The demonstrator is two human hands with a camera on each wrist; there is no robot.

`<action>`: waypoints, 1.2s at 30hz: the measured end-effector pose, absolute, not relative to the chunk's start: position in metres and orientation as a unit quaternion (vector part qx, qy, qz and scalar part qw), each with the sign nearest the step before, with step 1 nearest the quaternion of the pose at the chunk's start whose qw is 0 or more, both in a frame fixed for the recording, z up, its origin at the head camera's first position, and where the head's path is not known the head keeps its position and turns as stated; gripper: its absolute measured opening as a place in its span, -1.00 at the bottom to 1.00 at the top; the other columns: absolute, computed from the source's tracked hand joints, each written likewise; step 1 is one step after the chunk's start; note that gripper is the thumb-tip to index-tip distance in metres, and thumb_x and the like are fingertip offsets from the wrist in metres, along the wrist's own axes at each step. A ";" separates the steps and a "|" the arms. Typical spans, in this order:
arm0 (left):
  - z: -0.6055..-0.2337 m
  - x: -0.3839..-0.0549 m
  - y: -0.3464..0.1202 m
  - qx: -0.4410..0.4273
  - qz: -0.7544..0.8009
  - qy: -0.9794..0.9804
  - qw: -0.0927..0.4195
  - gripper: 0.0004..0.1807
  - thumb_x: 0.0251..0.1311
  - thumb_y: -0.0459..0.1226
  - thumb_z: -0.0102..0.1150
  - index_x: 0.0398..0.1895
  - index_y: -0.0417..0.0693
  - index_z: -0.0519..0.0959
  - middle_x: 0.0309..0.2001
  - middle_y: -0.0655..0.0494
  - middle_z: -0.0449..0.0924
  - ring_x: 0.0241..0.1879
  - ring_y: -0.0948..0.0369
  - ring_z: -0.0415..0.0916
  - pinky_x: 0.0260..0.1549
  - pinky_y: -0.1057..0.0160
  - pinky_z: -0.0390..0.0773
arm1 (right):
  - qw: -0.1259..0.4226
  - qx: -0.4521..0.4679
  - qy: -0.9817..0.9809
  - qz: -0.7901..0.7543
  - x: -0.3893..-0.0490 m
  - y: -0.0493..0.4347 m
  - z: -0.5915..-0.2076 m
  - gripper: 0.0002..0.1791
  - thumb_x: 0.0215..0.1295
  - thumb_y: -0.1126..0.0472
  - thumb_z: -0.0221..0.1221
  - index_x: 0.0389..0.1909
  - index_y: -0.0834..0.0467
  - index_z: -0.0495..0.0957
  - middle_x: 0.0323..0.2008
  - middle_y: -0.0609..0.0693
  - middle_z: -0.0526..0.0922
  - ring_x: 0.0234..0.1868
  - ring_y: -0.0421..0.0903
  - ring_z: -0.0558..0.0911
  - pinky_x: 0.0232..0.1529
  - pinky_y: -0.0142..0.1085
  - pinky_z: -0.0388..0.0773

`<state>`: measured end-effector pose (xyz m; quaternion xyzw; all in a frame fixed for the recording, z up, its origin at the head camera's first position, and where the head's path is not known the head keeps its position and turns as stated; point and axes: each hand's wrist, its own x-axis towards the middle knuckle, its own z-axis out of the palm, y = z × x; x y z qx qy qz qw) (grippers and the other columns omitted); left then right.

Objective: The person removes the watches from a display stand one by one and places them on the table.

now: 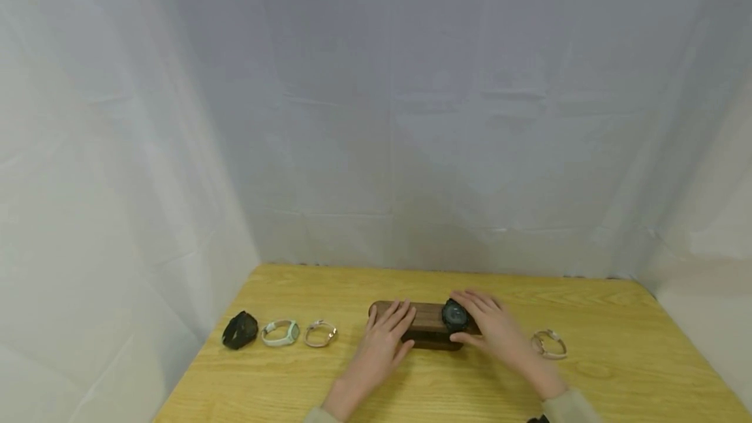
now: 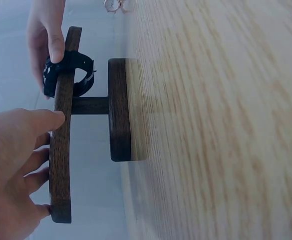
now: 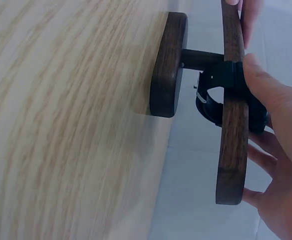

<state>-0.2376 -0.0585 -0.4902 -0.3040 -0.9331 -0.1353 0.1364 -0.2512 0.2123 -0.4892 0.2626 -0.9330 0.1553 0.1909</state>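
A dark wooden T-shaped watch stand stands on the table, its bar raised on a post above a thick base. My left hand holds the bar's left part, thumb at the front and fingers across the top toward the back. Around the bar's right part sits a black digital watch, its buckled strap looping beneath the wood. My right hand grips this watch by its face, thumb in front and fingers behind; part of the case is hidden by the hand and bar.
To the left lie a black watch, a pale green watch and a slim light-strapped watch. Another slim watch lies right of the right hand. White sheeting hangs behind and beside the wooden table.
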 end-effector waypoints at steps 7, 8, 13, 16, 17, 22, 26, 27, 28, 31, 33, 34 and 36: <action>-0.491 -0.238 -0.059 -0.305 -0.136 -0.932 0.140 -0.36 0.44 -0.09 0.18 0.51 -0.06 0.33 0.52 0.02 0.25 0.51 0.00 0.19 0.41 -0.32 0.18 | 0.209 0.262 -0.927 0.167 -0.252 0.210 -0.491 -0.18 0.12 -0.11 0.45 0.38 0.09 0.46 0.26 0.10 0.59 0.31 0.18 0.49 0.21 0.28 0.46; -0.491 -0.238 -0.059 -0.305 -0.137 -0.932 0.141 -0.36 0.43 -0.09 0.19 0.51 -0.06 0.33 0.52 0.02 0.25 0.50 0.01 0.19 0.41 -0.32 0.18 | 0.208 0.262 -0.927 0.172 -0.252 0.209 -0.491 -0.19 0.12 -0.10 0.45 0.37 0.10 0.47 0.26 0.10 0.59 0.31 0.18 0.50 0.21 0.28 0.46; -0.492 -0.238 -0.059 -0.306 -0.129 -0.931 0.151 -0.37 0.43 -0.08 0.19 0.50 -0.06 0.35 0.51 0.02 0.27 0.49 0.01 0.22 0.40 -0.31 0.20 | 0.199 0.260 -0.925 0.195 -0.251 0.211 -0.490 -0.20 0.11 -0.05 0.47 0.36 0.11 0.48 0.25 0.15 0.59 0.30 0.22 0.49 0.22 0.30 0.43; -0.491 -0.238 -0.059 -0.306 -0.125 -0.931 0.154 -0.36 0.43 -0.08 0.19 0.49 -0.06 0.35 0.51 0.03 0.27 0.49 0.01 0.22 0.40 -0.31 0.21 | 0.198 0.259 -0.924 0.202 -0.251 0.213 -0.491 -0.21 0.10 -0.03 0.48 0.35 0.12 0.48 0.25 0.18 0.58 0.30 0.23 0.49 0.23 0.31 0.41; -0.491 -0.238 -0.059 -0.306 -0.126 -0.931 0.154 -0.36 0.42 -0.08 0.19 0.49 -0.07 0.35 0.51 0.03 0.27 0.49 0.01 0.22 0.40 -0.31 0.20 | 0.199 0.259 -0.923 0.203 -0.251 0.214 -0.491 -0.21 0.10 -0.02 0.48 0.35 0.13 0.48 0.25 0.18 0.58 0.30 0.24 0.49 0.23 0.32 0.41; -0.491 -0.237 -0.059 -0.308 -0.128 -0.930 0.157 -0.37 0.42 -0.09 0.20 0.49 -0.08 0.35 0.50 0.01 0.27 0.49 0.00 0.22 0.40 -0.32 0.20 | 0.193 0.253 -0.926 0.203 -0.249 0.219 -0.491 -0.23 0.12 -0.02 0.47 0.36 0.12 0.48 0.27 0.16 0.57 0.30 0.25 0.48 0.23 0.33 0.40; -0.491 -0.237 -0.059 -0.309 -0.129 -0.929 0.156 -0.37 0.43 -0.10 0.19 0.49 -0.09 0.35 0.50 0.00 0.27 0.49 0.00 0.22 0.40 -0.32 0.19 | 0.181 0.242 -0.931 0.205 -0.247 0.227 -0.492 -0.22 0.13 -0.02 0.46 0.37 0.09 0.46 0.29 0.16 0.55 0.32 0.26 0.47 0.25 0.32 0.39; -0.491 -0.237 -0.059 -0.309 -0.130 -0.929 0.155 -0.37 0.43 -0.10 0.19 0.49 -0.09 0.35 0.50 0.00 0.27 0.49 0.00 0.22 0.40 -0.32 0.19 | 0.184 0.243 -0.930 0.204 -0.247 0.229 -0.492 -0.21 0.12 -0.01 0.47 0.37 0.09 0.46 0.29 0.16 0.55 0.31 0.26 0.48 0.25 0.32 0.40; -0.491 -0.237 -0.059 -0.309 -0.131 -0.929 0.154 -0.37 0.43 -0.10 0.19 0.49 -0.09 0.35 0.51 0.00 0.27 0.49 -0.01 0.22 0.40 -0.32 0.19 | 0.187 0.244 -0.930 0.202 -0.247 0.231 -0.493 -0.21 0.11 -0.01 0.47 0.37 0.09 0.45 0.28 0.16 0.56 0.30 0.26 0.48 0.24 0.31 0.41; -0.491 -0.237 -0.059 -0.309 -0.133 -0.929 0.154 -0.37 0.43 -0.10 0.18 0.49 -0.09 0.34 0.51 0.00 0.26 0.49 -0.01 0.21 0.40 -0.33 0.18 | 0.203 0.250 -0.924 0.204 -0.246 0.236 -0.493 -0.20 0.07 0.00 0.49 0.35 0.10 0.47 0.25 0.18 0.58 0.27 0.28 0.51 0.21 0.32 0.44; -0.492 -0.237 -0.059 -0.309 -0.133 -0.929 0.155 -0.37 0.43 -0.10 0.18 0.50 -0.09 0.34 0.51 0.00 0.27 0.50 0.00 0.21 0.40 -0.33 0.18 | 0.210 0.252 -0.922 0.205 -0.246 0.239 -0.493 -0.20 0.06 0.00 0.50 0.34 0.11 0.48 0.23 0.18 0.59 0.26 0.27 0.52 0.18 0.33 0.46; -0.493 -0.237 -0.059 -0.309 -0.134 -0.929 0.156 -0.37 0.43 -0.10 0.18 0.50 -0.09 0.34 0.50 0.00 0.27 0.50 0.00 0.21 0.40 -0.33 0.18 | 0.211 0.253 -0.921 0.207 -0.246 0.241 -0.493 -0.21 0.06 0.00 0.49 0.34 0.11 0.48 0.23 0.17 0.60 0.26 0.27 0.52 0.18 0.33 0.46; -0.494 -0.238 -0.059 -0.310 -0.135 -0.928 0.157 -0.37 0.43 -0.09 0.18 0.50 -0.08 0.34 0.50 0.00 0.27 0.49 0.00 0.21 0.39 -0.33 0.18 | 0.210 0.252 -0.921 0.211 -0.245 0.245 -0.493 -0.21 0.07 -0.01 0.49 0.34 0.10 0.48 0.23 0.18 0.60 0.26 0.27 0.52 0.17 0.34 0.45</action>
